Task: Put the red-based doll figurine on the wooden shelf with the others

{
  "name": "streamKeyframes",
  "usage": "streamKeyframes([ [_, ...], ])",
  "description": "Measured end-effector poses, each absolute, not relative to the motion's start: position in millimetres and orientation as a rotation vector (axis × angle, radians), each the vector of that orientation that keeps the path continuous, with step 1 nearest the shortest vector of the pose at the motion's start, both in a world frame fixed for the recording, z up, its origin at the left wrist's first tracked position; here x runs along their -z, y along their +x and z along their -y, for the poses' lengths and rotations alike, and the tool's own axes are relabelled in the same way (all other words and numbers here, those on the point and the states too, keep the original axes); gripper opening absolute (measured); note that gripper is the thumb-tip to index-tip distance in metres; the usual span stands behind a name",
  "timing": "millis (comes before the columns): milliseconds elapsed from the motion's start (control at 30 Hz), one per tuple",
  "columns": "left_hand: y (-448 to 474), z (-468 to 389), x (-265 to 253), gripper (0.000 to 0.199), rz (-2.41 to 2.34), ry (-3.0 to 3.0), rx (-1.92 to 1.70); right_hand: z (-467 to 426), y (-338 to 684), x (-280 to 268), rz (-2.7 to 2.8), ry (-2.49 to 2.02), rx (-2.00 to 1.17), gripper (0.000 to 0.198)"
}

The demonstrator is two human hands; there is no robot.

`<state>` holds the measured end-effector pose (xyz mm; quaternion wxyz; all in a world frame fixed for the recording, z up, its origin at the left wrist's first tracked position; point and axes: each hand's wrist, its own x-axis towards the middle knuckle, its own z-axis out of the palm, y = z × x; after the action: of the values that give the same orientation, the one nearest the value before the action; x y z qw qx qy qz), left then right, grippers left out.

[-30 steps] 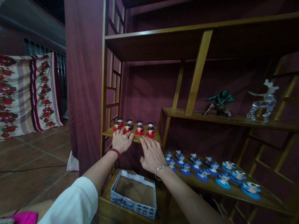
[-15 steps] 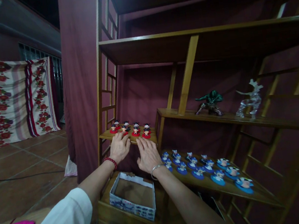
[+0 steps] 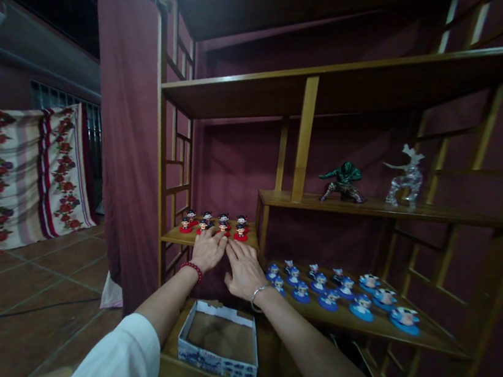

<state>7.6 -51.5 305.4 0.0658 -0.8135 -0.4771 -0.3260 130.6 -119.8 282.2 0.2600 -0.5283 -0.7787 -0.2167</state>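
Observation:
Several small figurines with red bases (image 3: 240, 233) stand in two rows on a small upper-left shelf (image 3: 172, 236). My left hand (image 3: 210, 251), with a red bead bracelet, reaches over the shelf's front edge. Its fingers lie extended at the bases of the middle front figurines, partly covering them; whether they touch one I cannot tell. Close beside it, my right hand (image 3: 245, 271), wearing a silver bangle, has its fingers stretched out at the shelf edge, below the front row. Nothing shows in its grasp.
On the lower right shelf (image 3: 343, 325) stand several blue-based figurines (image 3: 328, 299). A dark green figure (image 3: 344, 182) and a clear deer figurine (image 3: 406, 177) occupy the shelf above. Below my hands sits an open shallow cardboard box (image 3: 219, 366). A wooden post (image 3: 305, 138) rises between compartments.
My left hand has slid rightward along the front row, from the second figurine toward the third, and is now closer to my right hand. The whole view has shifted slightly.

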Motion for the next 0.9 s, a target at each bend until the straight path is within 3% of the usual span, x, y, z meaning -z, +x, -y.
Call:
streamKeyframes([
  [900,19,45,-313,0.065,1.437,-2.464,0.83,119,135,-279,2.106,-1.325,0.584,0.062],
])
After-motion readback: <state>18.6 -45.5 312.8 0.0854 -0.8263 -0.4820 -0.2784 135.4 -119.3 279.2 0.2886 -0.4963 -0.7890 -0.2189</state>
